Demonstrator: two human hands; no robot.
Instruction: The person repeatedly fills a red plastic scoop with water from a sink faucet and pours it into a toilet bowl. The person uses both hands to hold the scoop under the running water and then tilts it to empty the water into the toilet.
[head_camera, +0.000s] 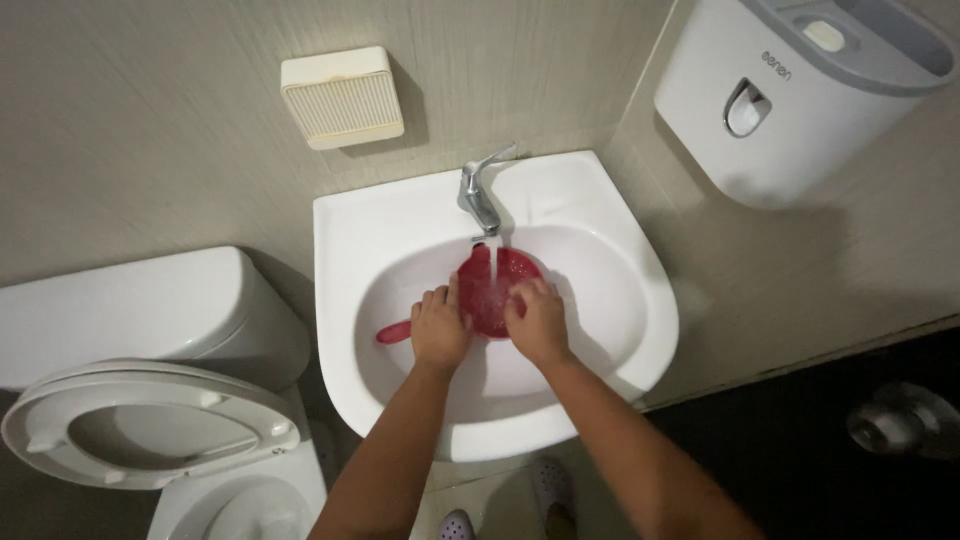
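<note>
Lower part of the red scoop (490, 285) hidden under both hands; toilet (150, 420) and wall dispenser (790, 90) cut off by frame edges.

Two bare arms reach forward from the bottom and come close together. The left hand (439, 328) lies palm down with its fingers curled a little. The right hand (538, 322) sits just beside it, fingers bent and gripping.

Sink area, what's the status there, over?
Left hand and right hand both on red scoop. Scoop under running faucet, inside sink. Nothing in the way.
</note>
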